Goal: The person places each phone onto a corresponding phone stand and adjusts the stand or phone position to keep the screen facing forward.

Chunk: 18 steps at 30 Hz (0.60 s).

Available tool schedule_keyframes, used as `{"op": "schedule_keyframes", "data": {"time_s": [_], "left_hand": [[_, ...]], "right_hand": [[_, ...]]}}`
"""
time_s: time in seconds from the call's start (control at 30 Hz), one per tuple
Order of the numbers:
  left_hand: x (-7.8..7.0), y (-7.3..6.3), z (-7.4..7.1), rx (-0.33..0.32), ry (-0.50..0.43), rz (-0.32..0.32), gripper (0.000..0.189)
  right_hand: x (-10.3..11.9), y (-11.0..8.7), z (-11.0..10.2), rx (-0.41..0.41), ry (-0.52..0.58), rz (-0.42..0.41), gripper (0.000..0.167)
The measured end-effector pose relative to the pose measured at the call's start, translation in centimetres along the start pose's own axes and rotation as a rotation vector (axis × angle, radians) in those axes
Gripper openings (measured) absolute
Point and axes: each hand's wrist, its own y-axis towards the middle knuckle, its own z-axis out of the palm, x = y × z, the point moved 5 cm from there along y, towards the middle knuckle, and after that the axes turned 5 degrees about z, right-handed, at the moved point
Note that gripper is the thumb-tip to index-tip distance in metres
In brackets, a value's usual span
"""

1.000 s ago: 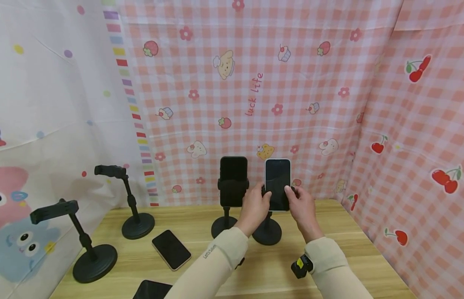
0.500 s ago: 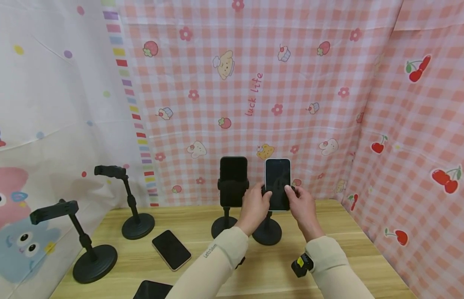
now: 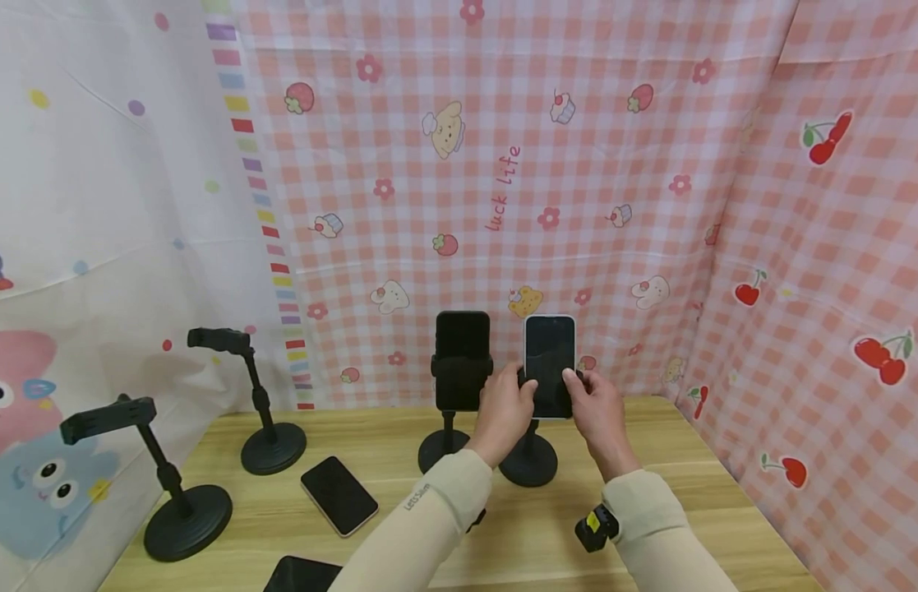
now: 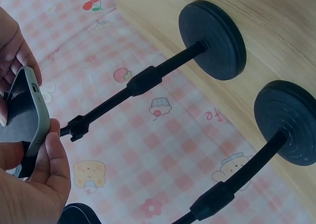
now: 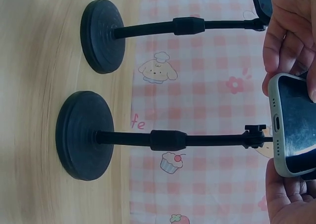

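A smartphone with a pale frame [image 3: 551, 353] stands upright at the top of a black phone stand [image 3: 528, 460], its dark screen facing me. On its left edge, my left hand [image 3: 505, 411] grips the phone and clamp, the thumb over the screen's side. From the opposite edge my right hand [image 3: 601, 415] holds it likewise, thumb on the glass. The left wrist view shows the phone's lower edge [image 4: 40, 110] between the left hand [image 4: 37, 194] and right hand [image 4: 17, 48]. The clamp's grip on the phone is mostly hidden by the fingers.
Just left, another stand holds a dark phone [image 3: 462, 337]. Two stands without phones, one farther back [image 3: 274, 448] and one nearer [image 3: 187, 522], are at the left. A phone [image 3: 339, 495] lies on the wooden table [image 3: 695, 510]; another dark device [image 3: 303, 574] is partly cut off.
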Motion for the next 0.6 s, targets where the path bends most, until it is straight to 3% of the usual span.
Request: {"op": "schedule_keyframes", "data": {"time_s": [0.6], "left_hand": [[-0.01,-0.22,0.14,-0.007,0.012,-0.011,0.043]], "right_hand": [[-0.39,-0.19,0.34,0.005,0.038,0.042,0.04]]}}
